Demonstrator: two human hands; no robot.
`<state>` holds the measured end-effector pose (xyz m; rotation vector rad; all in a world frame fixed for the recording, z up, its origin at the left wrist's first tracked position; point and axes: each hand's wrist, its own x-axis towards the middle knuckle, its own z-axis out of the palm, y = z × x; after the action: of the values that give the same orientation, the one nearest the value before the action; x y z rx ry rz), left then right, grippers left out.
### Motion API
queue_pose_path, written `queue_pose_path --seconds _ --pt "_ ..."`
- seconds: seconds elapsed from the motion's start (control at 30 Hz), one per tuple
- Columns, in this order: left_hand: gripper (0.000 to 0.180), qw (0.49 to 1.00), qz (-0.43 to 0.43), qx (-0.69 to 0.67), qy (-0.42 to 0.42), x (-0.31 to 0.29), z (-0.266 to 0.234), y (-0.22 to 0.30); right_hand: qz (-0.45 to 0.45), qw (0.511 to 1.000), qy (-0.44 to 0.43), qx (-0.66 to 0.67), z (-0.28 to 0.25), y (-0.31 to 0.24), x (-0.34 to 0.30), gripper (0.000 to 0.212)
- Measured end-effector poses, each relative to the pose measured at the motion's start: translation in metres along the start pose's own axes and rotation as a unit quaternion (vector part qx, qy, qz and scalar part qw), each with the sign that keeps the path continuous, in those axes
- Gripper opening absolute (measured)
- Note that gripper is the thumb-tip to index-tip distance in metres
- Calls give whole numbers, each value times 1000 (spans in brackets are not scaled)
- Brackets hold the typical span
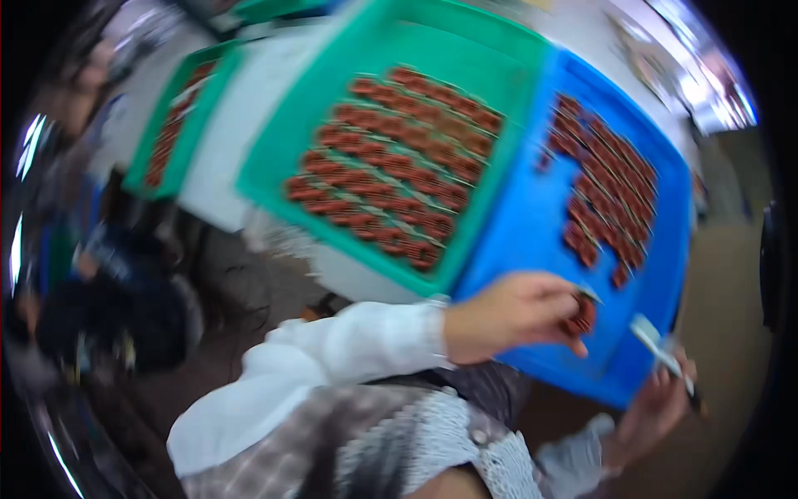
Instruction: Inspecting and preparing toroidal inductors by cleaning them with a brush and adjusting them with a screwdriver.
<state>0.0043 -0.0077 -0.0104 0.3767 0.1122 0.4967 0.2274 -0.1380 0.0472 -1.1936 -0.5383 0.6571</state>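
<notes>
My left hand [519, 312] is over the near edge of the blue tray [515, 249]. Its fingers pinch a small reddish-brown wound coil [583, 316] with a pale metal-looking end on top. To the right, just off the tray's near right corner, my right hand [657, 407] is closed around a slim tool [657, 345]. This tool has a pale, flat end pointing at the tray and a dark end pointing away; blur hides its exact kind. Many similar coils [611, 179] lie in slanting rows in the far right part of the blue tray.
Left of the blue tray, a green tray [283, 150] holds several rows of the same coils [391, 158]. Farther left, a narrow green tray [141, 158] with more coils sits on a white table [224, 150]. A dark seat-like shape [116, 308] stands at the lower left.
</notes>
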Motion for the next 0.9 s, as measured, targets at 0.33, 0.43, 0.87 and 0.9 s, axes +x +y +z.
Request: queue_pose_path --seconds 0.33,0.43,0.87,0.9 --pt "34 994 -55 65 75 -4 4 8 3 999 -25 21 33 22 -8 15" --pt "35 995 -54 62 57 -3 5 6 94 979 -38 176 37 24 -11 12" --pt "33 987 -69 135 43 -4 3 4 2 999 -3 54 42 30 6 12" --pt "34 987 -64 135 55 -5 4 4 24 994 -27 102 56 29 -2 11"
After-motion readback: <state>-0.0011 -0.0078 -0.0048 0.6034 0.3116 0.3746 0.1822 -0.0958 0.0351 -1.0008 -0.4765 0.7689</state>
